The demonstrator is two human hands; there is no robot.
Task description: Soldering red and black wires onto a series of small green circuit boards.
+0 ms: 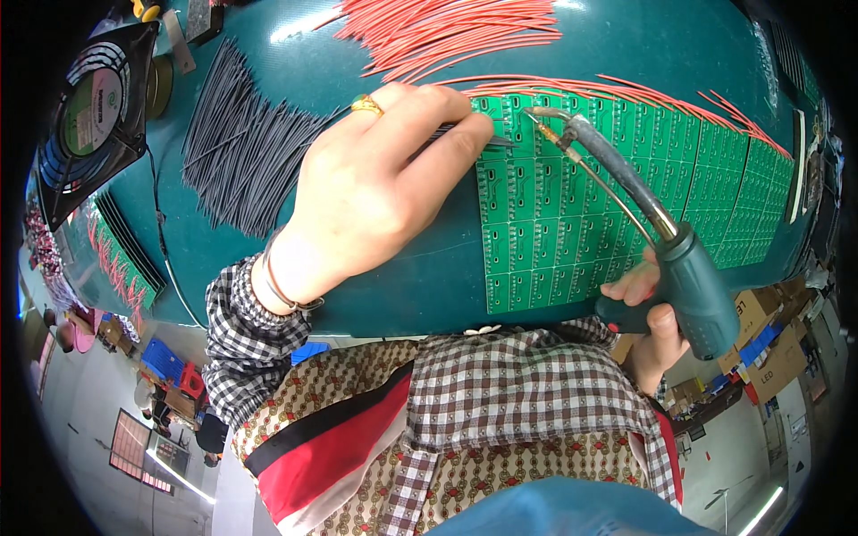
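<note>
My left hand point(375, 179) is closed in a pinch over the upper left corner of a panel of green circuit boards point(572, 205). Dark ends of black wires point(442, 132) stick out past its fingertips onto the panel. My right hand point(657, 313) grips the dark green handle of a soldering gun point(702, 286), which has a bent metal neck and a thin solder feed tube. Its tip sits over the panel's top row, a short way right of my left fingertips; whether it touches cannot be made out. Red wires point(626, 89) run along the panel's top edge.
Left of my hand lies a large bundle of black wires point(246, 143). A pile of red wires point(447, 31) lies at the back. A fan point(98, 121) stands at the far left, its cable on the green table point(393, 299). Boards with red wires point(125, 255) lie at the left edge.
</note>
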